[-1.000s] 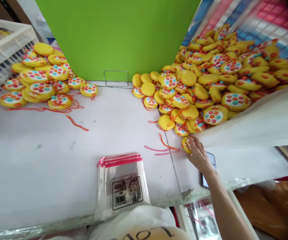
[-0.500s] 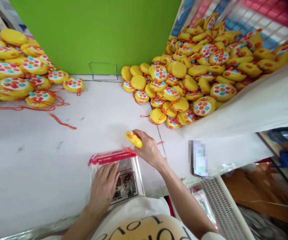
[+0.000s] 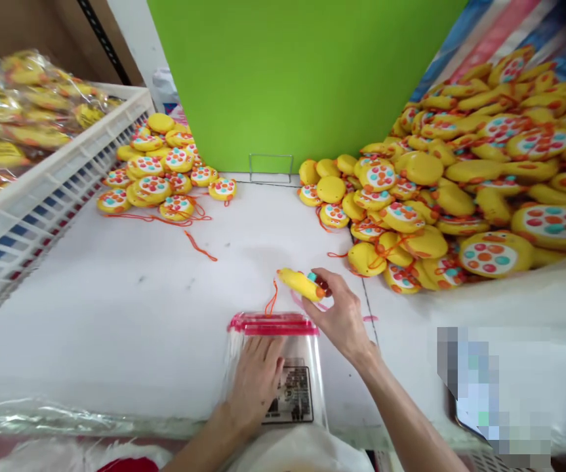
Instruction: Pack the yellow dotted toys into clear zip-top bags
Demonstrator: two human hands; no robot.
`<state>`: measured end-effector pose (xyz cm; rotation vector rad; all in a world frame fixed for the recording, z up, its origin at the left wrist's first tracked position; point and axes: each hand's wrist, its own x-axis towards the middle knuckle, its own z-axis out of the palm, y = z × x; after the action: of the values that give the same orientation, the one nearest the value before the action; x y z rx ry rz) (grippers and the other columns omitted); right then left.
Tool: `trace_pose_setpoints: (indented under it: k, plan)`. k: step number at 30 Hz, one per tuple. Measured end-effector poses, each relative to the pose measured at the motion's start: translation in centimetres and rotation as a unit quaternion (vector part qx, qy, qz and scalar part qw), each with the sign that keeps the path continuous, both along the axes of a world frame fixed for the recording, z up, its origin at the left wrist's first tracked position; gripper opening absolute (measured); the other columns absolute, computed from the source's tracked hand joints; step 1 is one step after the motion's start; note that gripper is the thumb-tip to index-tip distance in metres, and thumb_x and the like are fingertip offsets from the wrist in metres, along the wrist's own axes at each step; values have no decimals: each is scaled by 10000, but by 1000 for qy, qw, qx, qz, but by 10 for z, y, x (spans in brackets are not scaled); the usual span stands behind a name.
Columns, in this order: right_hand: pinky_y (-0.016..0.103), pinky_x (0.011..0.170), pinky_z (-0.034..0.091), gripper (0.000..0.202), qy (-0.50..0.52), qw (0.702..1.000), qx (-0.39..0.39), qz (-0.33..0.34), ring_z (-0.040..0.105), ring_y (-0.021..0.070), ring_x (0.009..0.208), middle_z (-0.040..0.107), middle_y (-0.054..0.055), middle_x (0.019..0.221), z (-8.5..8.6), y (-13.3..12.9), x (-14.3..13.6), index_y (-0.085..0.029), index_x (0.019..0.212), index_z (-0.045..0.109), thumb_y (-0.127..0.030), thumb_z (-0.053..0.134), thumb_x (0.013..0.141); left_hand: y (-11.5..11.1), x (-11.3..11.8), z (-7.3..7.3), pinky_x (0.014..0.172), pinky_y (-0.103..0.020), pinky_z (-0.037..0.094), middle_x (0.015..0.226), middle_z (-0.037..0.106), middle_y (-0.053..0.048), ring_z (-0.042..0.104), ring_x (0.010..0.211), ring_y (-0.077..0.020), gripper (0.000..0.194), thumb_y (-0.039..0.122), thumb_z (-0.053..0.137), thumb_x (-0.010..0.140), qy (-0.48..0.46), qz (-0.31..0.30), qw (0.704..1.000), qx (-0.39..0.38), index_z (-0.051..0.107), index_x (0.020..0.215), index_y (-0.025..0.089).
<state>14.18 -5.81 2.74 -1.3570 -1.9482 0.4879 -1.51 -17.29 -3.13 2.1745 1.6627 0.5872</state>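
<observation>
My right hand (image 3: 339, 311) pinches a yellow duck-shaped toy (image 3: 300, 284) between thumb and fingers, just above the table behind the bag. The toy is edge-on, and an orange cord (image 3: 273, 298) dangles from its left end. Flat on a clear plastic zip bag (image 3: 315, 367) lies my left hand (image 3: 260, 373), fingers stretched toward the bag's pink top strip (image 3: 273, 322). A black printed label (image 3: 296, 396) shows on the bag, partly covered by that hand.
Yellow toys with coloured dots form a large heap (image 3: 425, 170) at right and a smaller pile (image 3: 152, 174) at left. A white crate (image 3: 130, 108) holds bagged toys. A green board (image 3: 302, 78) stands behind. A phone, pixelated (image 3: 474, 387), lies right; a loose cord (image 3: 200, 246) lies left.
The view has swung left, bringing the crate into sight. My right hand still holds the toy, now turned with its cord hanging by the bag's top. My left hand stays on the bag.
</observation>
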Motion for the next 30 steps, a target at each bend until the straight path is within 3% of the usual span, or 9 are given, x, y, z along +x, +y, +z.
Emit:
trace_pose_setpoints:
  k: [5, 7, 9, 13, 15, 18, 20, 24, 30]
  plan:
    - [353, 884, 449, 291, -14, 991, 131, 18, 552, 207, 986, 604, 56, 1040, 31, 10, -3, -221, 1113, 524, -193, 597, 833, -4, 1, -10, 915, -446, 465, 1169, 583, -95, 533, 1082, -248, 452, 59, 451, 826, -39, 12, 999, -2, 432, 1253, 207]
    - [345, 901, 449, 305, -11, 993, 117, 32, 546, 207, 1034, 585, 67, 1108, 34, 7, -1, -229, 1153, 500, -203, 579, 859, -4, -1, -11, 916, -435, 475, 1182, 581, -93, 537, 1094, -242, 455, 74, 456, 830, -72, 20, 997, -2, 426, 1261, 217]
    - [333, 901, 456, 325, 3, 996, 72, 53, 547, 204, 1051, 574, 70, 1132, 30, -1, 0, -233, 1183, 478, -199, 566, 872, -1, -6, -4, 937, -433, 469, 1216, 559, -103, 523, 1133, -240, 436, 127, 473, 851, -118, 69, 991, 9, 411, 1273, 217]
    - [332, 898, 465, 316, 47, 992, -22, 114, 551, 197, 1052, 576, 61, 1133, 15, -26, -3, -258, 1184, 480, -183, 549, 885, 17, -20, 27, 997, -456, 422, 1362, 442, -145, 456, 1236, -263, 594, 256, 559, 843, -216, 194, 957, 18, 287, 1369, 213]
    - [338, 910, 459, 318, 58, 986, -47, 150, 537, 198, 1075, 578, 57, 1140, 12, -36, -7, -269, 1189, 479, -195, 552, 888, 29, -25, 40, 974, -439, 438, 1347, 471, -138, 503, 1192, -260, 610, 263, 592, 819, -259, 161, 952, -5, 313, 1361, 221]
    - [330, 915, 452, 341, 80, 980, -71, 165, 534, 195, 1077, 587, 44, 1130, 11, -46, -11, -276, 1193, 473, -220, 582, 875, 39, -27, 47, 902, -391, 480, 1150, 620, -89, 605, 1019, -233, 401, 246, 608, 797, -312, 92, 943, -66, 507, 1184, 220]
    - [319, 919, 447, 357, 104, 977, -93, 161, 542, 189, 1069, 587, 36, 1134, 11, -49, -12, -280, 1187, 479, -239, 612, 858, 38, -25, 45, 845, -364, 502, 1050, 650, -72, 627, 933, -218, 315, 265, 617, 790, -360, 103, 921, -110, 551, 1092, 206]
    - [289, 911, 441, 328, 159, 969, -112, 151, 549, 175, 1062, 580, 23, 1142, 6, -55, -10, -288, 1147, 510, -251, 634, 845, 28, -17, 39, 792, -320, 518, 1038, 630, -68, 621, 913, -200, 354, 312, 650, 775, -464, 143, 858, -169, 531, 1086, 192]
    - [291, 840, 467, 277, 161, 970, -86, 159, 577, 172, 979, 597, 31, 1065, 4, -62, -14, -278, 1134, 510, -221, 583, 874, 18, -10, 42, 800, -296, 512, 1037, 626, -59, 610, 924, -189, 330, 325, 649, 789, -478, 140, 849, -174, 554, 1077, 196]
